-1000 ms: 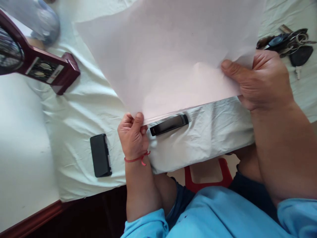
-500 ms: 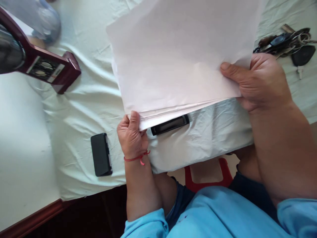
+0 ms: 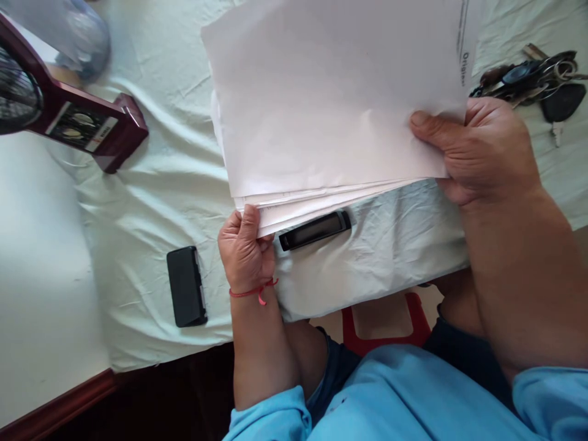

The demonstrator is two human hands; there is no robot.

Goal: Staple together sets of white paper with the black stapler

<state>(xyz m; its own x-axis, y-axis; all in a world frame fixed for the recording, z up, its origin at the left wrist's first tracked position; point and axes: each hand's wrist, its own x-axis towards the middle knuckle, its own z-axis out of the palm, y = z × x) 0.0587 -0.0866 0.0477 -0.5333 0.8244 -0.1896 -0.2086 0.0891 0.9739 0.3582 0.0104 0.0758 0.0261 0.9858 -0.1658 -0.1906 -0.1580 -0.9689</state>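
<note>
A stack of white paper sheets (image 3: 340, 104) is held above the cloth-covered table, its near edges fanned apart. My left hand (image 3: 248, 251), with a red string round the wrist, pinches the near left corner, thumb on top. On the right side, my right hand (image 3: 482, 150) grips the stack with its thumb pressed on the top sheet; its other fingers are hidden underneath. Dark print shows along the top sheet's right edge. Just below the paper's near edge lies a black stapler-like object (image 3: 315, 231), whose kind I cannot tell for sure.
A black phone (image 3: 187, 286) lies left of my left hand. A dark red desk fan (image 3: 105, 131) stands at the upper left beside a clear plastic container (image 3: 87, 43). A bunch of keys (image 3: 546, 79) rests at the right. A red stool (image 3: 386, 321) shows below the table edge.
The top sheet has shifted slightly away from my left hand, and the sheets' near edges are more fanned. Print now shows at its right edge. Both hands keep their hold.
</note>
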